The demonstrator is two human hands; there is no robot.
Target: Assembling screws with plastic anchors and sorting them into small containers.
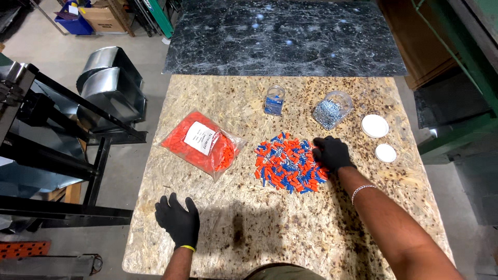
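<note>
Left hand [178, 222] flat on table [218, 98]; right hand [332, 153] touches connector pile [288, 163].

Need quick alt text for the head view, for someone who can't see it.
A black-gloved right hand rests on the right edge of a pile of orange and blue connectors on a chipboard table. The gloved left hand lies flat near the front edge.

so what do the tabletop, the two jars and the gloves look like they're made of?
Tabletop: looks like oriented strand board, with pressed wood flakes showing, unfinished and matte.
Small jar and large jar: clear plastic or glass, can't tell which; the contents show through.
Gloves on the left hand and right hand: black, matte, probably coated knit; a yellow cuff edge shows on the left one.
</note>
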